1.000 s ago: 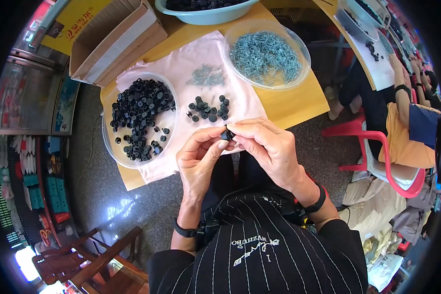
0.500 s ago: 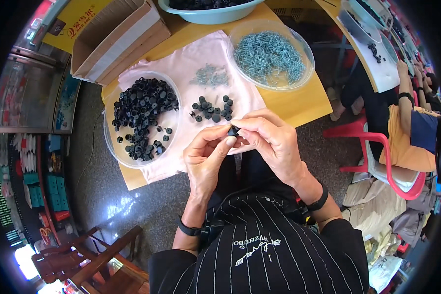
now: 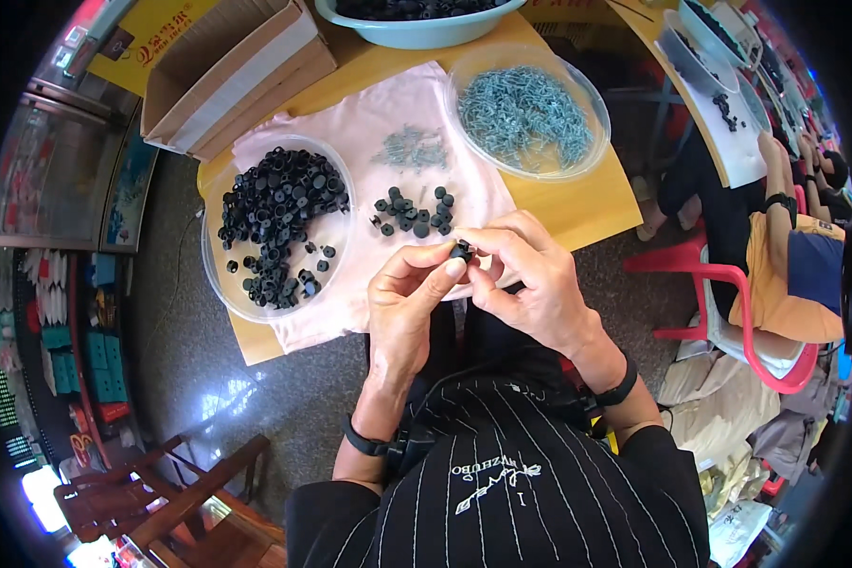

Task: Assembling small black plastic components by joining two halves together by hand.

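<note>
Between the fingertips of both hands is a small black plastic cap-like part [image 3: 461, 252], held near the table's front edge. My left hand [image 3: 410, 289] is closed, thumb and fingers pinching it from the left. From the other side the fingers of my right hand [image 3: 532, 276] close on the same part. Just beyond my hands, several loose black caps [image 3: 415, 212] lie on a pink cloth [image 3: 374, 128]. Past them is a small heap of silvery screws [image 3: 412, 149]. Many more black caps [image 3: 279, 213] fill much of a round clear tray [image 3: 220, 284] at the left.
A round clear tub [image 3: 604, 142] of screws stands at the back right. At the back are a light-blue basin [image 3: 417, 34] of black parts and an open cardboard box [image 3: 237, 80]. To the right, another person's arm [image 3: 776, 170] reaches to a second table beside a red chair [image 3: 719, 275].
My right thumb and index finger have shifted on the small black part, and more of it shows. Both hands remain in nearly the same place.
</note>
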Tool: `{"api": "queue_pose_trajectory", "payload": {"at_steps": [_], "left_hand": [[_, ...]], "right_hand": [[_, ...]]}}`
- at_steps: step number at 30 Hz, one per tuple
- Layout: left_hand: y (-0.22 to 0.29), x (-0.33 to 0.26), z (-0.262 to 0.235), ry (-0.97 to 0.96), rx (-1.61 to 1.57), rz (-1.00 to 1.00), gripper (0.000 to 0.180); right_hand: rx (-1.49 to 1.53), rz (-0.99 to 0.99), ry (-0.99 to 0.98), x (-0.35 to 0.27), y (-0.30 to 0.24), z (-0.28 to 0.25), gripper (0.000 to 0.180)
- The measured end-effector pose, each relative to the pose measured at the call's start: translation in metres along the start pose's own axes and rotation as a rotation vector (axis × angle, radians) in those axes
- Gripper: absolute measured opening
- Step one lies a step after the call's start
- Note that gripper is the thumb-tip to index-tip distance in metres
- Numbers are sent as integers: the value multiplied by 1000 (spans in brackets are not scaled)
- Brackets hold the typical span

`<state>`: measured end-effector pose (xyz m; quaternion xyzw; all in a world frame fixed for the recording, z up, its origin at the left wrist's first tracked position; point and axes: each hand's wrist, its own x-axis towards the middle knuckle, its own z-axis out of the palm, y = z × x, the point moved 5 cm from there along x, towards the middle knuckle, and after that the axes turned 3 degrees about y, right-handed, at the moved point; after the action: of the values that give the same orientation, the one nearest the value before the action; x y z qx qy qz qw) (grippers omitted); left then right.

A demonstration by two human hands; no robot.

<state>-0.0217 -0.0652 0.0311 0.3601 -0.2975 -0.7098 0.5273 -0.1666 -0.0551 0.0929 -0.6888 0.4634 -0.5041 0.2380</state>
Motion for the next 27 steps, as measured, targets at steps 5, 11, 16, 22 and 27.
{"api": "queue_pose_trajectory", "payload": {"at_steps": [5, 11, 16, 22, 27], "left_hand": [[-6, -2, 2, -5, -85, -51, 15], [-14, -5, 4, 43, -151, -24, 16], [-20, -5, 0, 90, -175, -9, 17], [-16, -2, -9, 96, -47, 6, 16], [20, 6, -26, 158, 961, 247, 30]], "right_hand": [[-81, -53, 55, -3, 6, 5, 34], [-185, -120, 121, -8, 6, 9, 32], [-197, -161, 113, -11, 7, 14, 30], [-72, 8, -54, -3, 24, 14, 25], [-160, 89, -91, 65, 33, -12, 21]]}}
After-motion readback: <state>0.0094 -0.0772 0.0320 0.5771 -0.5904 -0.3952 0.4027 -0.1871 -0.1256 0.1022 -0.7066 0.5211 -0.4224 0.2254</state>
